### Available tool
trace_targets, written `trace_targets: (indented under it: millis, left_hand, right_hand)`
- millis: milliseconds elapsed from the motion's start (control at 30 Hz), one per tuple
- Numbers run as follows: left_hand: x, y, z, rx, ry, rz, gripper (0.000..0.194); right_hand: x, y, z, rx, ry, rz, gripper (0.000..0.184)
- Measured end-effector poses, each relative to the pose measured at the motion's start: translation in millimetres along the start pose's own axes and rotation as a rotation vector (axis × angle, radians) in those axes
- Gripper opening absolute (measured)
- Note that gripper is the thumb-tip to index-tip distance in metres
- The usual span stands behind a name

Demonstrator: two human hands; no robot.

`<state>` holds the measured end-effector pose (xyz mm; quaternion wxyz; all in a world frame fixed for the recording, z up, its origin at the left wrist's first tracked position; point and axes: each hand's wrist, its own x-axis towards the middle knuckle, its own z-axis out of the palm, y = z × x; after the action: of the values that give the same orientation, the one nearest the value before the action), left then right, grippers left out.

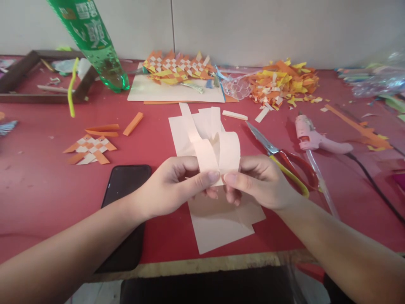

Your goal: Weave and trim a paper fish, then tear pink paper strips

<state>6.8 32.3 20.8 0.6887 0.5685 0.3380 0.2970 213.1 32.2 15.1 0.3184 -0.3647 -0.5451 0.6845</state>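
Cream paper strips [230,150] are held up between my two hands, with one strip curled over in a loop on the right. My left hand [177,181] pinches the lower left part between thumb and fingers. Close beside it, my right hand [262,179] pinches the lower right part, the two thumbs nearly meeting. A straight strip end sticks up to the upper left. Beneath the hands lie cream paper sheets [218,232], partly hidden by them. Red-and-yellow-handled scissors [278,154] lie partly open just right of my right hand.
A black phone [125,190] lies left, below a woven orange-and-white paper piece [91,148]. A pink glue gun [311,137] with a cord is at right. Behind stand a green bottle [95,46], woven fish [177,67] and a scrap pile [281,82]. A wooden frame [19,98] lies far left.
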Motion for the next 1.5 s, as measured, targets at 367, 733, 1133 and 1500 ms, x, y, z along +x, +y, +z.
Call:
trace_targets:
  millis: [367,733,1133,1500]
  left_hand:
    - [-7,-1,-3.4,-0.014,-0.065,-0.157,0.069]
    - [2,-4,2.7,-0.452,0.249,0.041,0.036]
    - [11,-4,-7.6,-0.585,0.711,0.224,0.005]
    - [12,-11,-8.8,-0.432,0.829,0.130,0.014]
  right_hand:
    - [1,3,-10,0.093,0.140,-0.180,0.031]
    - [-3,1,-7,-0.103,-0.576,0.202,0.027]
    - [12,-8,-33,-0.146,0.090,-0.586,0.043]
    - [37,24,-87,-0.279,1.175,-0.587,0.012]
